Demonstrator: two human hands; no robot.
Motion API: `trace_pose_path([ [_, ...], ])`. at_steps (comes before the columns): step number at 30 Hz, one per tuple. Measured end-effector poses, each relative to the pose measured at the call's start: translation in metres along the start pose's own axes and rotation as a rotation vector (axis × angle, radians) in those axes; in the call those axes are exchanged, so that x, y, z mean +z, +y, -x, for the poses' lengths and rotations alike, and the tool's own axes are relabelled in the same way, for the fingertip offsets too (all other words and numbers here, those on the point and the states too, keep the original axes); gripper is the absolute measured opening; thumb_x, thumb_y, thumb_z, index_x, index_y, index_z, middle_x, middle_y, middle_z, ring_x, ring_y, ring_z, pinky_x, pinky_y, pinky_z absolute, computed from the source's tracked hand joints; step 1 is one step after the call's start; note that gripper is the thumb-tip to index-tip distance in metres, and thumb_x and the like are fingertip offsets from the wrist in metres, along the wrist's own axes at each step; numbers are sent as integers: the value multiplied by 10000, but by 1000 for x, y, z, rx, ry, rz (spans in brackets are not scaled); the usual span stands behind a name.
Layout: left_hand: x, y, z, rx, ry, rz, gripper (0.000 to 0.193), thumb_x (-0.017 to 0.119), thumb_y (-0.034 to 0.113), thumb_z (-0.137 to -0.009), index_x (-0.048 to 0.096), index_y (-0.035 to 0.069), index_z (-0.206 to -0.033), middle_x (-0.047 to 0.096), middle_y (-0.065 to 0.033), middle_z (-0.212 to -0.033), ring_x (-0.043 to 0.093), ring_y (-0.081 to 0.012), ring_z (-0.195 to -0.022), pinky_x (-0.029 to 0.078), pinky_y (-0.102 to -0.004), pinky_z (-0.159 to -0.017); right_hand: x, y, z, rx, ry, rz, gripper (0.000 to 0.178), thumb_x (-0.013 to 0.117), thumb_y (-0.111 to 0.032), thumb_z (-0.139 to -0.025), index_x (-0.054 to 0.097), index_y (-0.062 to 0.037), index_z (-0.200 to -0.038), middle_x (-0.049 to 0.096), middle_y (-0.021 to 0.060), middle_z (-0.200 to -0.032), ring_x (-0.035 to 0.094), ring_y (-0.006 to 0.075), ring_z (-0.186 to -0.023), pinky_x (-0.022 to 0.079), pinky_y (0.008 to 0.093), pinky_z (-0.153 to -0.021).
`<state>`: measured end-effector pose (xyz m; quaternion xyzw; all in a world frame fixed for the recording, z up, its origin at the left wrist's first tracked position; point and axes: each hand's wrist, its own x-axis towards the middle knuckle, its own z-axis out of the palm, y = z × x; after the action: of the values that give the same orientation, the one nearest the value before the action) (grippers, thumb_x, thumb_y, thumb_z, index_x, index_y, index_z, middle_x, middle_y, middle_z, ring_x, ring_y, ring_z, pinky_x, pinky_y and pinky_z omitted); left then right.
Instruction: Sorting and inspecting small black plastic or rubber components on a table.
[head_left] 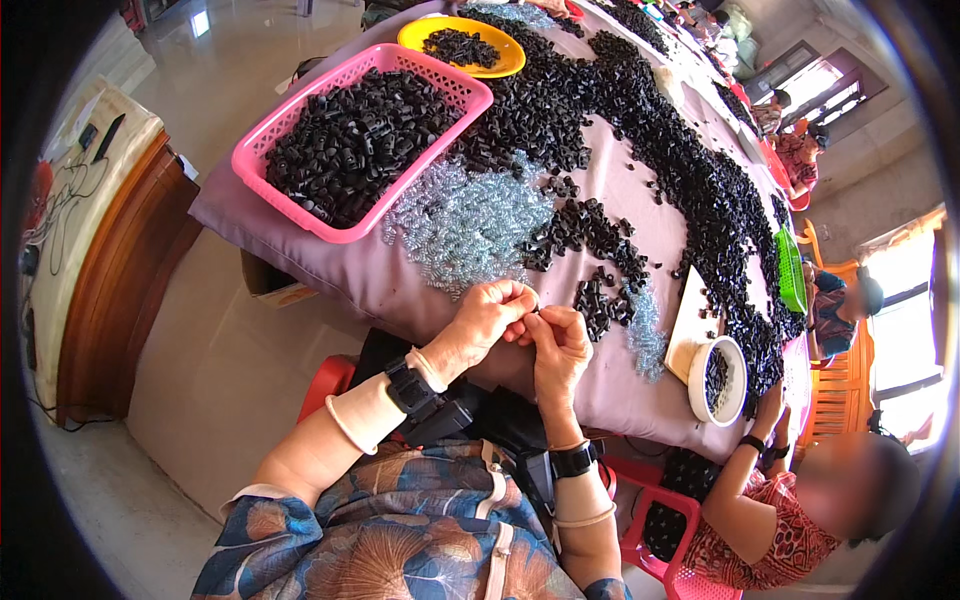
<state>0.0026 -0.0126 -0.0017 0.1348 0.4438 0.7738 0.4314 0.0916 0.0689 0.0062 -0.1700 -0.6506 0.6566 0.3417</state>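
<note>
My left hand (488, 325) and my right hand (560, 352) meet at the near edge of the cloth-covered table (440, 312). Their fingertips are pinched together around a small dark piece (535, 311), mostly hidden by the fingers. Just beyond my left hand lies a heap of silvery pieces (465, 220) that look like small coil springs. Small black plastic parts (597, 305) are scattered past my right hand, beside a smaller silvery heap (645, 335). A pink basket (262, 180) full of black parts stands at the far left of the table.
A yellow plate (412, 37) with black parts stands behind the basket. A long bank of black parts (680, 150) runs down the table. At right are a white bowl (737, 385), a board (688, 330) and a green basket (788, 270). A co-worker (750, 520) sits close on the right.
</note>
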Motion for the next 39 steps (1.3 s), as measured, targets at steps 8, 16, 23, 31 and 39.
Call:
trace_pose_path([
  [8, 1, 5, 1, -22, 0, -9, 137, 546, 154, -880, 604, 32, -899, 562, 23, -690, 496, -33, -552, 394, -158, -486, -1, -4, -1, -22, -4, 70, 146, 621, 80, -759, 525, -21, -804, 537, 18, -746, 529, 76, -596, 446, 192, -530],
  [16, -4, 2, -3, -30, -68, 0, 144, 551, 178, -880, 617, 55, -916, 573, 26, -686, 484, -26, -529, 389, -153, -477, -9, -8, -6, 162, -108, -62, 167, 637, 31, -775, 504, -9, -870, 574, 38, -739, 544, 77, -610, 449, 193, -540],
  [23, -4, 5, -2, -42, -98, 0, 144, 539, 161, -883, 601, 51, -950, 581, 16, -700, 489, -37, -531, 397, -155, -482, -10, -6, -8, 162, -128, -133, 220, 642, 11, -778, 482, -21, -926, 561, 28, -752, 548, 76, -637, 440, 183, -551],
  [31, -10, 6, -3, -73, -210, 91, 148, 532, 111, -877, 584, 36, -994, 584, 4, -731, 508, -48, -574, 412, -157, -506, -13, -7, -8, 195, -159, -117, 246, 640, 18, -776, 472, -22, -951, 554, 24, -771, 538, 69, -645, 431, 178, -543],
  [39, -13, 7, -4, -94, -262, 145, 160, 561, 92, -857, 579, 27, -1002, 587, -8, -769, 516, -47, -590, 417, -159, -509, -16, -6, -9, 185, -199, -120, 275, 657, 6, -766, 474, -23, -969, 552, 21, -805, 537, 65, -674, 432, 176, -557],
])
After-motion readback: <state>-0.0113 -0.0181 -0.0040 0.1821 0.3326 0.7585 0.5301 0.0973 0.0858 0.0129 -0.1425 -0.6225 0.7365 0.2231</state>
